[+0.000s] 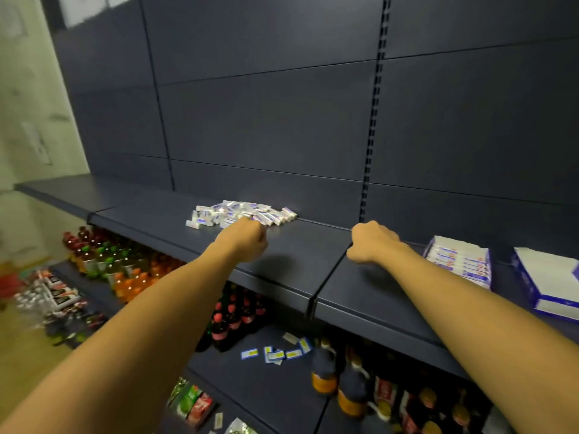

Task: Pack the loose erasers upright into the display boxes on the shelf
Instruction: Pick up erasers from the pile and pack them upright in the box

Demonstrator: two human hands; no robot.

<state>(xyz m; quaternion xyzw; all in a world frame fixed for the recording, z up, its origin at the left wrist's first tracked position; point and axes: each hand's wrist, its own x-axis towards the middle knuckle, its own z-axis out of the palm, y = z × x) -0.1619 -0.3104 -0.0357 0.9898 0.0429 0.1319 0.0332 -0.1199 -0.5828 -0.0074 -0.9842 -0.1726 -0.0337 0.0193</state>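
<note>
A heap of loose white erasers (241, 213) with blue-and-red labels lies at the back of the dark shelf (300, 264). My left hand (247, 239) is at the heap's near edge, fingers curled downward and hidden behind the knuckles, so any eraser in its grip is out of sight. My right hand (372, 242) hovers as a fist over bare shelf to the right of the heap, with nothing showing in it. Right of that hand stands a display box (459, 261) filled with rows of erasers. A second white-and-blue box (551, 283) sits at the far right.
The shelf below holds drink bottles (103, 261), dark bottles (351, 386), snack packs (191, 402) and a few loose price labels (275, 353). More goods lie blurred on the floor at the left. A slotted upright (372, 120) runs down the back panel.
</note>
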